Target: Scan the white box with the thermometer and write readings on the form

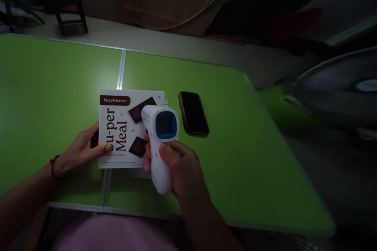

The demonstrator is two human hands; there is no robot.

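My right hand [184, 164] is wrapped round the handle of a white infrared thermometer [160, 164]. Its blue-framed screen faces me and looks dark, while its front end points away over a box. That white box [118, 133] has brown print reading "NutriMotion" and "Meal", with pictures of dark bars. My left hand [85, 147] grips the box at its left edge, thumb on the front and fingers behind. Part of a white object [140, 173] shows beneath the box, mostly hidden. The thermometer covers the box's right side; I cannot tell whether they touch.
A dark phone in a brown case [193, 113] lies to the right of the box on the green folding table [235, 172]. A metal seam [121, 70] crosses the table. Behind stands a wooden chair [70, 8]; a large round fan-like object [338, 86] is at right.
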